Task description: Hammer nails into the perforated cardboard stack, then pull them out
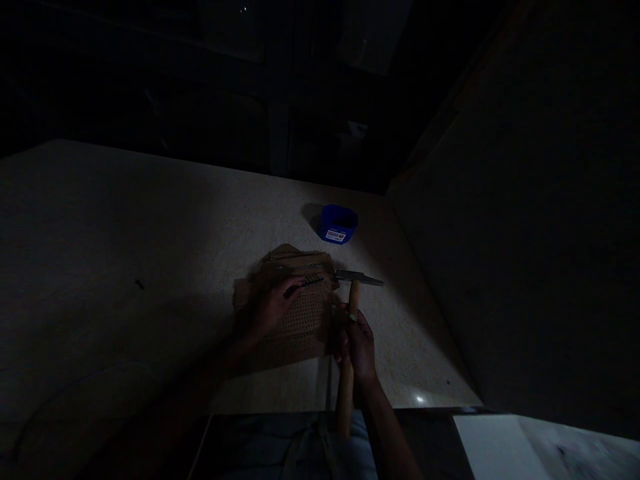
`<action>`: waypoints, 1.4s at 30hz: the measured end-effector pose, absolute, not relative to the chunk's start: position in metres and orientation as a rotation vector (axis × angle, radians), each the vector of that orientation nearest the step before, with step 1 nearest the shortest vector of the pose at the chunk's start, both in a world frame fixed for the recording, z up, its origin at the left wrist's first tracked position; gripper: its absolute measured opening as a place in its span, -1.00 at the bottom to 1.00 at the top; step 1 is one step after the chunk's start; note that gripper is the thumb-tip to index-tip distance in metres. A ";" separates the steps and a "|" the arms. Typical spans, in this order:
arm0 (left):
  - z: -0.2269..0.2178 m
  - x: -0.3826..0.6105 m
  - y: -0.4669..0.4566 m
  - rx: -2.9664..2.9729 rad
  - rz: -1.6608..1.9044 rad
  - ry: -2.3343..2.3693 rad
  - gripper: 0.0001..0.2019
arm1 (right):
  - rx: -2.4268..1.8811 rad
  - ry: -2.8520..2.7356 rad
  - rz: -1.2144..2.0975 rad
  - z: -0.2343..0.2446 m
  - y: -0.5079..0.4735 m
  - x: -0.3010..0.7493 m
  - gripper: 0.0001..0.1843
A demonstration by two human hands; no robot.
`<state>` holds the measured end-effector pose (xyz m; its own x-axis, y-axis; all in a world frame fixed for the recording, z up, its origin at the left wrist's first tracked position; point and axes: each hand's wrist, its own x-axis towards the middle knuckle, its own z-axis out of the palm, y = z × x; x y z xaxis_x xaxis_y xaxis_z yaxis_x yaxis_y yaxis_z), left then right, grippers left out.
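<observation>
In my right hand point(357, 340) is a hammer point(354, 300), its wooden handle gripped partway up and its metal head point(359, 277) pointing away from me. The fingers are wrapped round the handle, which runs down toward my lap. My left hand point(275, 303) rests over stacked pieces of brown cardboard point(305, 327), marked with rows of small dark holes. Its thumb and fingertips close on the near end of a dark, ridged strip point(313, 280) lying on the cardboard. Dim light hides the strip's exact kind and part of the left fingers.
Beyond the cardboard stands a blue plastic bin point(339, 225) with a white label. A small dark piece point(139, 285) lies on the pale tabletop point(200, 233) to the left. A dark wall or panel point(500, 233) rises along the right side.
</observation>
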<state>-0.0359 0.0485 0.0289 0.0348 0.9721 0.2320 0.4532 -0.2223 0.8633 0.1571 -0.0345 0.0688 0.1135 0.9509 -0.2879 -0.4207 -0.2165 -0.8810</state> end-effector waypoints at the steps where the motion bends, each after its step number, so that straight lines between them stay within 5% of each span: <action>1: 0.029 -0.036 0.048 1.749 1.136 1.446 -0.80 | -1.173 -0.689 1.420 0.070 -0.036 0.157 -0.57; 15: 0.024 -0.035 0.051 1.793 1.127 1.454 -0.72 | -1.336 -1.762 1.002 0.129 -0.042 0.158 -0.50; 42: 0.020 -0.034 0.056 1.650 1.116 1.434 -0.65 | -1.359 -1.757 1.125 0.116 -0.033 0.154 -0.49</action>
